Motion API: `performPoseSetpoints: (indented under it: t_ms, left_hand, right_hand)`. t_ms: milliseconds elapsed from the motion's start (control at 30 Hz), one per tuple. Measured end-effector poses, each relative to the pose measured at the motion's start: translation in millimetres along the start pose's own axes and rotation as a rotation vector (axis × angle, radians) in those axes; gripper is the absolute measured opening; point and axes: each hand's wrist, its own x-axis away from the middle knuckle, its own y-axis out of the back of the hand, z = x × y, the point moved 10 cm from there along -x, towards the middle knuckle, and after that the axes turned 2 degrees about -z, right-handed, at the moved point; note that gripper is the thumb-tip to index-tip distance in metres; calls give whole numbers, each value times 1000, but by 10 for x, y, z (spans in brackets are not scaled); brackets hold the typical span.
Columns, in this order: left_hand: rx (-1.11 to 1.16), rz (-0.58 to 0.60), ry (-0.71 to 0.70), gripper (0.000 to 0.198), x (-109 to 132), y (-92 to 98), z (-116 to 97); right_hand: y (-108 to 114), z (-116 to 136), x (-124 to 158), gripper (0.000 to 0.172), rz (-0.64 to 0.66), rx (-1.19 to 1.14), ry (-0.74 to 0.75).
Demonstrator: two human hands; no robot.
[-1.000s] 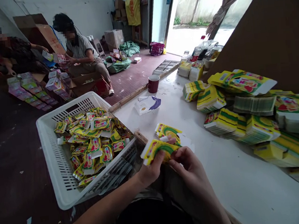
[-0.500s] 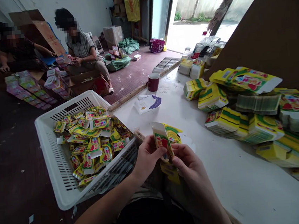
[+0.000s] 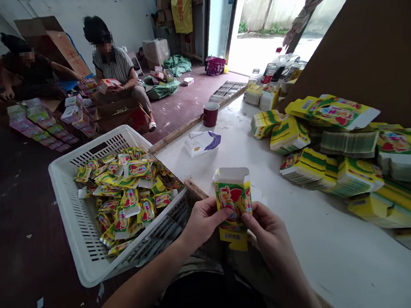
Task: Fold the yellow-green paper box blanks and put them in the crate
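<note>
A yellow-green printed carton (image 3: 234,197) with white inner flaps stands upright between my two hands, its printed face toward me. My left hand (image 3: 206,221) grips its left edge, thumb across the front. On the right edge, my right hand (image 3: 267,228) pinches it with the thumb in front; the fingers behind are partly hidden. At its lower end a yellow flap with a barcode hangs down. Left of my hands, a white plastic basket (image 3: 65,211) holds many small cartons (image 3: 138,170) of similar print, some with white flaps sticking out.
Stacks of flat yellow cartons (image 3: 312,168) lie on the right of the white table (image 3: 310,260). A maroon mug (image 3: 211,114) and a white-purple packet (image 3: 203,142) sit farther back. Two people (image 3: 117,70) sit at the far left among boxes. A wooden strip (image 3: 174,133) edges the table.
The carton has turned from a narrow, edge-on shape to show its broad front, its top opened wider. My hands have shifted slightly with it. A seated person's box has moved.
</note>
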Motion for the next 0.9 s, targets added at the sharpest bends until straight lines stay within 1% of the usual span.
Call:
performPoseSetpoints:
  t_ms: [67,133,200,233,267,333,367,400,433,467,533,567,600,633,667,700,733,767,800,867,900]
  left_hand:
    - [-14,-64,5,31,15,46,43]
    - [-20,-82,14,30,9,65,77]
    - [-27,-84,22,32,-18,94,80]
    - [-24,-67,18,37,-36,101,59]
    - [-13,-42,-1,47,-53,109,12]
    - [3,-19,-94,74,-72,166,-161]
    - [-13,-22,-147,85,-69,206,-259]
    - [-63,-27,-188,91,-59,237,-342]
    - [-157,-23,-203,93,-46,244,-390]
    - [-284,3,-189,94,-35,216,-394]
    - [-540,152,-129,93,4,47,-295]
    - [-635,224,-104,90,31,-37,-225]
    - [-706,262,-85,84,49,-90,-160]
    - [-759,258,-73,79,55,-108,-112]
    - [-806,217,-69,75,49,-94,-82]
    - [-854,153,-72,74,40,-60,-67]
    - [-901,92,-85,75,36,-31,-64]
    - [-938,63,-109,76,40,-35,-62]
    - [-963,64,-149,75,50,-73,-65]
    - [-985,116,-254,70,89,-199,-84]
    - [-990,148,-307,65,116,-265,-102]
  right_hand:
    - [-106,-54,50,20,20,-64,-38]
    - [-150,-101,72,20,17,-96,-57]
    - [-108,-108,56,19,6,-40,-41]
    - [-43,-71,35,18,-13,37,0]
    - [38,-1,14,17,-40,149,67]
    - [159,222,-3,13,-82,449,267]
    - [161,340,11,14,-81,611,384]
    - [120,432,37,17,-59,761,492]
    - [43,484,68,20,-11,881,580]
    - [-53,500,103,23,57,965,646]
    - [-240,493,183,28,180,1034,737]
    - [-294,497,215,33,194,1026,765]
    - [-294,517,231,40,151,990,778]
    - [-233,550,231,49,52,925,772]
    - [-120,565,220,59,-77,832,737]
    - [11,528,195,68,-190,716,659]
    - [119,423,152,71,-252,582,543]
    - [171,263,97,68,-257,442,401]
    - [162,75,46,60,-220,303,251]
    - [28,-237,4,46,-106,57,18]
    - [-47,-328,5,43,-62,-39,-48]
